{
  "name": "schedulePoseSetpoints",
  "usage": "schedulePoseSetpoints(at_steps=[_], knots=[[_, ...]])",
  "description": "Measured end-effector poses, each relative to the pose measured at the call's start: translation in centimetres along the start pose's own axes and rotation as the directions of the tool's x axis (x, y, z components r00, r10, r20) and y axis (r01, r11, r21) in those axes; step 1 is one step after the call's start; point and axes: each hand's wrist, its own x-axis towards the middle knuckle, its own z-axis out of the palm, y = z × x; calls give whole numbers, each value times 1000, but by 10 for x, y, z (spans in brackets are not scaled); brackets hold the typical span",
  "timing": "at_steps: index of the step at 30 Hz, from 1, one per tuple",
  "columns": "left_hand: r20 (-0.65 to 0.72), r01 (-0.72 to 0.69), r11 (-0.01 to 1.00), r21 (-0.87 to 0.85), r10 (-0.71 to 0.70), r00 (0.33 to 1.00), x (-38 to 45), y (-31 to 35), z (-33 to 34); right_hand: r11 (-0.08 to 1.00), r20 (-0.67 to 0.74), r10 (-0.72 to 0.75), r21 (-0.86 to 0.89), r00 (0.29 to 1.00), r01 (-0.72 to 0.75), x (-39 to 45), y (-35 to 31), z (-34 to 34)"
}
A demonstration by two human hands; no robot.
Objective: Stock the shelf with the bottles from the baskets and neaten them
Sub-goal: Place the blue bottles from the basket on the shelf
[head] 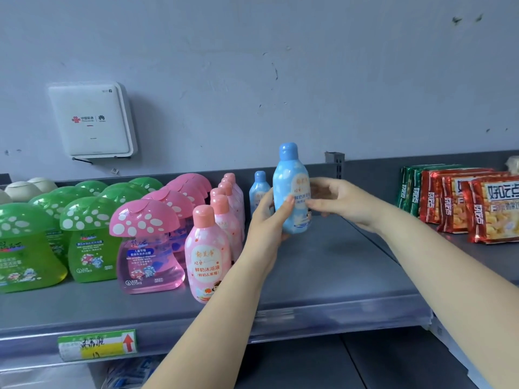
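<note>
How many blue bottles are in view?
2: one blue bottle held upright in both hands, another standing at the shelf's back. Others may be hidden.

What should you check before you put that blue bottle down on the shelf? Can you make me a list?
1. Grip: the left hand and right hand both hold the tall blue plastic bottle. Ok.
2. Bottle upright, cap on top. Ok.
3. Free spot: bare grey metal shelf lies in front of the small-looking blue bottle at the back. Ok.
4. Label facing forward: it faces the camera, partly covered by fingers. Ok.
5. Neighbours: the row of pink round-capped bottles stands close on the left; enough gap? Cannot tell.
6. Bottle touching the shelf yet? Cannot tell; the left hand hides its base.
</note>
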Motion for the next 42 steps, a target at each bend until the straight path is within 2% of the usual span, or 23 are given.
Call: schedulePoseSetpoints(at_steps=[5, 8, 12, 15, 18, 24, 28, 34, 42], knots=[[-100, -49, 988, 145, 64, 993, 5, -6, 1, 994, -168, -10, 109, 986, 29, 4, 18, 19], [-260, 25, 957, 290, 53, 964, 9, -7, 5, 996, -248, 26, 91, 969, -3, 10, 25, 27], [-369, 90, 893, 442, 90, 925, 19, -11, 9, 999, -336, 31, -9, 941, -36, 26, 30, 37], [-441, 136, 892, 430, 77, 894, 34, -15, 10, 997, -367, 47, -41, 929, -67, 45, 34, 40], [-519, 244, 892, 380, -13, 855, 47, -18, 11, 989, -365, 57, -109, 929, -103, 63, 40, 42], [-583, 324, 897, 301, -95, 807, 61, -35, 0, 979, -391, 65, -153, 918, -134, 83, 61, 58], [-626, 334, 892, 306, -76, 776, 66, -42, -4, 981, -409, 82, -130, 909, -146, 94, 68, 64], [-639, 343, 874, 345, -49, 768, 74, -55, -12, 989, -425, 113, -38, 898, -142, 101, 77, 80], [-693, 338, 919, 204, -108, 713, 79, -67, -16, 991, -418, 115, -7, 901, -131, 100, 84, 91]])
